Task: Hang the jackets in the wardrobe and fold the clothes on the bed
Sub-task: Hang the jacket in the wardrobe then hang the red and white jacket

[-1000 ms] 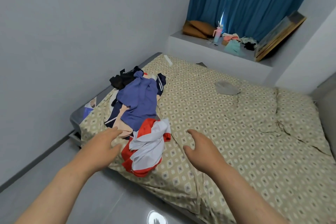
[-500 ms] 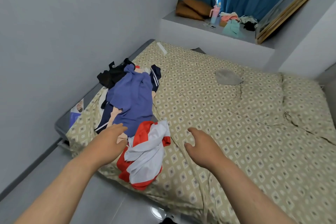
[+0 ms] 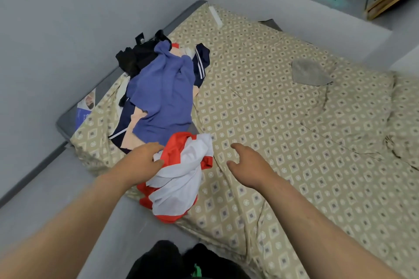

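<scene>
While the left hand is touching the red and white top on the bed, fingers curling at its edge (can't tell if they're gripping), the right hand is hovering loosely open just beside it.

At the bed's near-left corner, the left hand pinched the red-and-white garment. The right hand hovered, loosely spread, just beside it; a blue shirt lay behind.

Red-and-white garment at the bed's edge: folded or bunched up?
Bunched up: the red-and-white garment lies in a crumpled heap on the bed, one edge pinched by the left hand.
</scene>
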The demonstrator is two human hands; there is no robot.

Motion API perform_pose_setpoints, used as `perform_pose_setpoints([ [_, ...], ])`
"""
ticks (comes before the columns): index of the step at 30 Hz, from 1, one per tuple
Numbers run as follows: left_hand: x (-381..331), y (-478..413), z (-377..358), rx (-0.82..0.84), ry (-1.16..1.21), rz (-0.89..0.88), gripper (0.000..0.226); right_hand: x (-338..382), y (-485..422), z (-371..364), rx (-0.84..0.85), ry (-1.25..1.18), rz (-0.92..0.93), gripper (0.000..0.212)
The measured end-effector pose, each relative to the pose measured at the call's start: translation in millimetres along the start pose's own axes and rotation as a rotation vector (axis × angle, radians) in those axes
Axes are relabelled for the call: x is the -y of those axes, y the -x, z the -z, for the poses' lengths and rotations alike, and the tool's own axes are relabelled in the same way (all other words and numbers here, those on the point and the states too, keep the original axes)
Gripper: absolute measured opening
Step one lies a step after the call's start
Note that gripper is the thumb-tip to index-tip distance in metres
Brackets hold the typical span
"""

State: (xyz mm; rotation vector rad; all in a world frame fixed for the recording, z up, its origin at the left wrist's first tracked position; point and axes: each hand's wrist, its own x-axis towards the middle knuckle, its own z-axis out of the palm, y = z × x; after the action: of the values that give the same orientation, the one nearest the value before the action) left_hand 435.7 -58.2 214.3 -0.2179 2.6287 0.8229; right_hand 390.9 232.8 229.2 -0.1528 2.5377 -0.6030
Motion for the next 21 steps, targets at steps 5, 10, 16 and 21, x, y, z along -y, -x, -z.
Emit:
perform_pose_setpoints([
  [5, 24.4, -52.1, -21.3, 0.141, 0.057, 0.14, 0.04, -12.8, -44.3, -27.7, 0.133, -0.006, -0.064, 0.064],
  [10, 54.4, -110.6, -40.9, 0.184, 0.128, 0.222, 0.037, -10.0, -96.2, -67.5, 0.253, -0.188, -0.197, 0.049],
  [16, 82.5, -182.1, -75.2, 0.235, 0.168, 0.324, 0.019, 3.3, -161.7, -129.2, 0.347, -0.354, -0.291, 0.031],
  [21, 91.9, -225.5, -109.0, 0.341, 0.268, 0.467, 0.04, 0.0, -190.2, -168.2, 0.362, -0.469, -0.412, 0.054],
])
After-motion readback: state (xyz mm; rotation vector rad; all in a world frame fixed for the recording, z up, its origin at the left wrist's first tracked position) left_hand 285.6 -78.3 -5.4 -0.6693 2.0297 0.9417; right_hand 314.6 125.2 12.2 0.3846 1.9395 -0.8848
